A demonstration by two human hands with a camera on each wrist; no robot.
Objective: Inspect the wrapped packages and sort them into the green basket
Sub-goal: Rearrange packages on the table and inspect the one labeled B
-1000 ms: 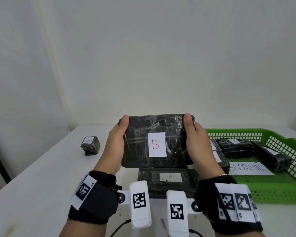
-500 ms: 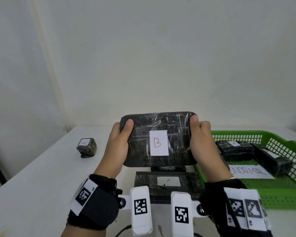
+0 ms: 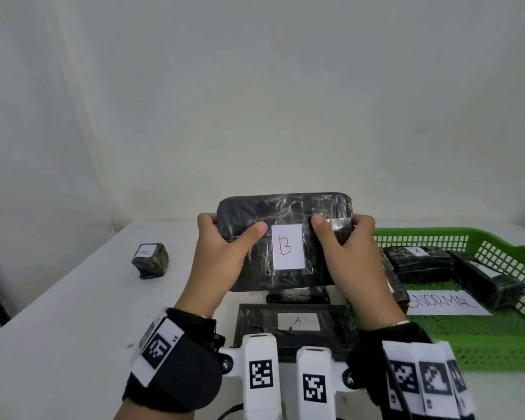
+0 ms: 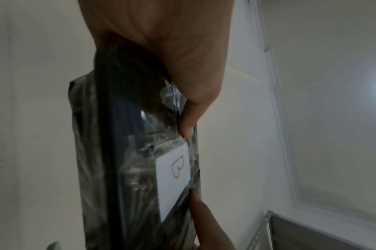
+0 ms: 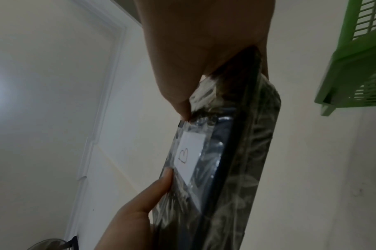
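Both hands, the left hand (image 3: 222,256) and right hand (image 3: 349,259), clamp the glossy B-labelled package (image 3: 285,213) upright above the table (image 3: 58,313); the green basket (image 3: 497,344) waits at three o'clock. Slick wrap under thumb-only pinches could let it slip onto the A-labelled package (image 3: 297,321) below.

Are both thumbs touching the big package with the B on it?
Touching. The head view shows the left hand and right hand holding the B package, thumbs pressed on its front.
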